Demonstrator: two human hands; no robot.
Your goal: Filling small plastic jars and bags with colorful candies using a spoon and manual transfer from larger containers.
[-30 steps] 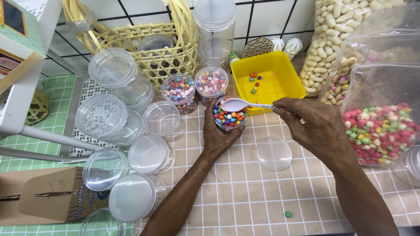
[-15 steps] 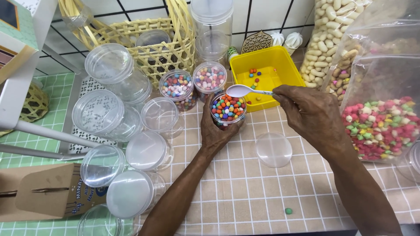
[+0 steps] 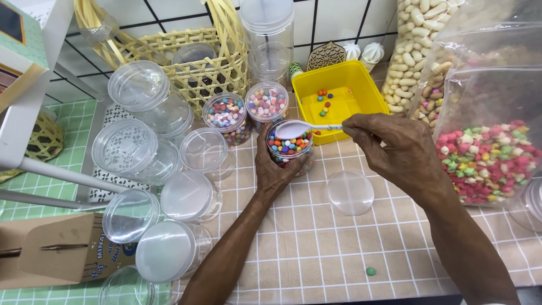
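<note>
Spoon (image 3: pixel 296 129) shifted back over jar rim since earlier frame, bowl now empty. Candy jar (image 3: pixel 289 148), frame centre, gripped by left hand (image 3: pixel 276 169); spoon handle pinched in right hand (image 3: pixel 395 152). Jar nearly full. Lid (image 3: pixel 350 192) loose on bench (image 3: pixel 316 248); few candies left in yellow tray (image 3: pixel 361 85); empty jars unfilled, left of frame.

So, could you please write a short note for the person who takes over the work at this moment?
Left hand: grips the small clear plastic jar of coloured candies, nearly full.
Right hand: holds the white plastic spoon level over that jar.
Yellow plastic tray behind holds a few loose candies.
Done: two filled jars stand open near the basket.
Left: the round clear lid lies on the cloth, not yet on; several empty jars remain at left.
</note>
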